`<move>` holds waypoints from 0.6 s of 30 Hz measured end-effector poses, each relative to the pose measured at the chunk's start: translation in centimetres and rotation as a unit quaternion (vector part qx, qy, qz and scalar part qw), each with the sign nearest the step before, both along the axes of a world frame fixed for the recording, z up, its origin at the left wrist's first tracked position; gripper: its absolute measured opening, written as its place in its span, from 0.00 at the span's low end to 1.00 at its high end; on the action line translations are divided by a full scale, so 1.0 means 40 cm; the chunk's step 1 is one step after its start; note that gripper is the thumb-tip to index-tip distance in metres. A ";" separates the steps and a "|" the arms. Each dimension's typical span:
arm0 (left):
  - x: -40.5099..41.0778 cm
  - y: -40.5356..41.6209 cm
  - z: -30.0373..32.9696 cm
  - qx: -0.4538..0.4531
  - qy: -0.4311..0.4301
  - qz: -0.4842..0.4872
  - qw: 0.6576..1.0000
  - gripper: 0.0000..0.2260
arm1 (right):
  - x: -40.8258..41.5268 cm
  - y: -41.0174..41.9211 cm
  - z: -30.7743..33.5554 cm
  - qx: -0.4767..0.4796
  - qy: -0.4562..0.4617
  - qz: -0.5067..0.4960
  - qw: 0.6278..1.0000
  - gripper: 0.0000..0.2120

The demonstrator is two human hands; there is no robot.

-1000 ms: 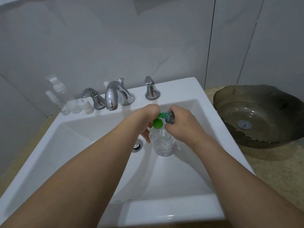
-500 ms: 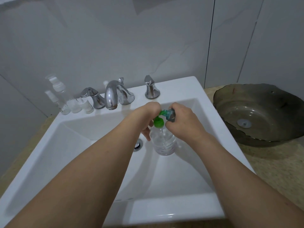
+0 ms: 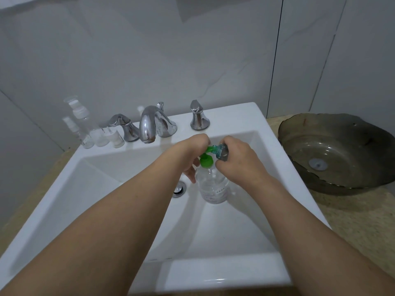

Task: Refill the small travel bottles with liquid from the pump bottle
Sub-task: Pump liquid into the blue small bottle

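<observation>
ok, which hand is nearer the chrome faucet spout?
Left. The left hand sits just in front of the faucet spout, on the pump bottle. The right hand, holding a small travel bottle, is farther right.

Pale grey marble-look wall panels (image 3: 149,60) behind, thin dark vertical seams at right. White rectangular sink (image 3: 213,272) on beige speckled countertop (image 3: 350,221). Chrome faucet (image 3: 149,124) between two chrome handles (image 3: 125,127) on back ledge. Chrome drain (image 3: 179,189) in basin. Dark glass vessel basin (image 3: 333,146) at right. Light dim, cool.
</observation>
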State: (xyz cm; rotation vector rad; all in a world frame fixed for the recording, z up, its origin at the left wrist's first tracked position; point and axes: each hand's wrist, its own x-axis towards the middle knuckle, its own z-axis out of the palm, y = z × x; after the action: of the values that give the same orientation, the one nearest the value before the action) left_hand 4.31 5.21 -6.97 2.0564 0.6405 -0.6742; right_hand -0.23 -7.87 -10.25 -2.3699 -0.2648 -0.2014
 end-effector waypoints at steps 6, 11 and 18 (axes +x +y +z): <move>-0.012 0.000 0.023 -0.020 0.009 -0.007 1.000 0.18 | -0.003 0.000 -0.001 0.015 -0.018 0.004 1.000 0.10; -0.013 -0.019 0.023 0.021 -0.006 0.007 1.000 0.20 | 0.002 -0.002 0.003 0.012 -0.002 -0.006 1.000 0.10; -0.025 -0.036 0.013 0.138 -0.109 -0.049 0.983 0.09 | 0.005 -0.001 -0.006 -0.012 0.038 -0.013 0.999 0.10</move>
State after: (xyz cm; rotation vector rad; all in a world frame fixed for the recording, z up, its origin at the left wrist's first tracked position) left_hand 3.31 3.79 -6.44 2.3916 0.5334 -0.4236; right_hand -0.04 -7.90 -10.49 -2.4003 -0.2019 -0.1206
